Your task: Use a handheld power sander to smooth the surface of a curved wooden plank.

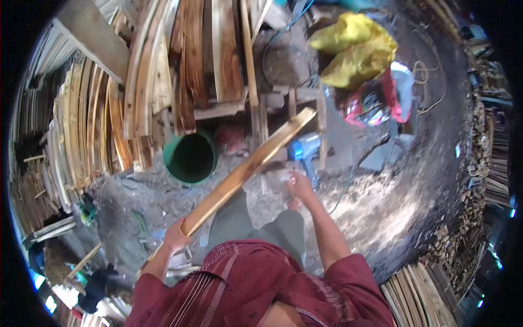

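Note:
A long plank [239, 177] of light brown wood slants across the middle, from low left up to the right. My left hand [177, 235] is closed around its lower part, near my left thigh. Below the plank's upper end, my right hand [299, 185] is apart from the wood with its fingers curled; what they hold, if anything, is too blurred to make out. Close beyond that hand stands a blue device with a rounded body [304, 147], its exact kind unclear.
Stacked boards [201, 49] lean at the back left, above a green bucket [190, 158]. A yellow sack [359, 52] and a red plastic bag [376, 103] lie at the back right. More boards [422, 294] are piled at the near right, and cut wood [474, 201] lines the right side.

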The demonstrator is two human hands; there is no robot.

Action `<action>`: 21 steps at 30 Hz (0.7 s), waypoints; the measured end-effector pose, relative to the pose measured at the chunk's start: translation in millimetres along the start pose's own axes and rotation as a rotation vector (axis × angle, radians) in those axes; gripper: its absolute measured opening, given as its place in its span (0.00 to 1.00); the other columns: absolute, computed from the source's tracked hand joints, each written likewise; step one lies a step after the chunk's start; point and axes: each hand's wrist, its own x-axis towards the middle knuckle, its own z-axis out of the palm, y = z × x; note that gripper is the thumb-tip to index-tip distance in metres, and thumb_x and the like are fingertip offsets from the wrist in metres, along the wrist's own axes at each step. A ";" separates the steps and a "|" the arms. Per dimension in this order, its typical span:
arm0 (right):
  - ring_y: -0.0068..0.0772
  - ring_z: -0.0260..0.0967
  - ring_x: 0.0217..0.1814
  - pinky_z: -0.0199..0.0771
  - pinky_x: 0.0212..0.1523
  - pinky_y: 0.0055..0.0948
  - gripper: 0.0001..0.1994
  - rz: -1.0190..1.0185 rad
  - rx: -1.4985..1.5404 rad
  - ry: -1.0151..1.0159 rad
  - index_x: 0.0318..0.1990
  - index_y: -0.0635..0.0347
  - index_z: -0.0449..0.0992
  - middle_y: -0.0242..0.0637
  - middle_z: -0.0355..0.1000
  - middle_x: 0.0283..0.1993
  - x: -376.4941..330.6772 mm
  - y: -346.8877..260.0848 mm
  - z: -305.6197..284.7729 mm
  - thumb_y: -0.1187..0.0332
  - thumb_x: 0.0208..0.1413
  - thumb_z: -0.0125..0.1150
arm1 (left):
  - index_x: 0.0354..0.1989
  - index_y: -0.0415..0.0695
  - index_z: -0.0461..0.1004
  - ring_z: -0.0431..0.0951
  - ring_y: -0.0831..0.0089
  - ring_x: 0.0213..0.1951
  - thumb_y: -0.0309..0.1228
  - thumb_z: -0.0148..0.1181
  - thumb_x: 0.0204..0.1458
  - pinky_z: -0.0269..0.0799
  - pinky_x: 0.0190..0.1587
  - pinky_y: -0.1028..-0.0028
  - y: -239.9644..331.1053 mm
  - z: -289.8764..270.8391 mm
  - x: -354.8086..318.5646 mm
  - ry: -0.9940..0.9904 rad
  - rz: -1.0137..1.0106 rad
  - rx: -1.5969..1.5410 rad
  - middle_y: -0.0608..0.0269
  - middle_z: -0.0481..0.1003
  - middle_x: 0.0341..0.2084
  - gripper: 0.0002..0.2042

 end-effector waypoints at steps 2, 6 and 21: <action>0.50 0.71 0.47 0.71 0.49 0.42 0.25 -0.234 -0.176 0.196 0.53 0.60 0.70 0.52 0.73 0.46 0.0 -10.8 -32.4 0.65 0.45 0.66 | 0.60 0.45 0.65 0.73 0.50 0.51 0.35 0.67 0.27 0.68 0.55 0.63 19.7 19.0 31.6 0.068 0.112 0.037 0.45 0.73 0.49 0.41; 0.53 0.67 0.50 0.67 0.53 0.43 0.24 -0.493 -0.207 0.366 0.49 0.61 0.71 0.49 0.71 0.44 -88.7 -100.9 -52.3 0.63 0.43 0.69 | 0.53 0.45 0.70 0.75 0.49 0.44 0.33 0.69 0.24 0.71 0.49 0.61 49.5 -67.1 -41.6 0.092 0.415 0.191 0.48 0.75 0.41 0.37; 0.45 0.70 0.19 0.70 0.22 0.37 0.19 -0.367 -0.113 0.769 0.20 0.60 0.76 0.43 0.71 0.18 -300.3 42.3 -77.9 0.52 0.44 0.70 | 0.59 0.52 0.65 0.57 0.45 0.61 0.26 0.68 0.33 0.55 0.62 0.54 260.1 13.8 -113.3 1.135 1.019 0.353 0.49 0.58 0.57 0.37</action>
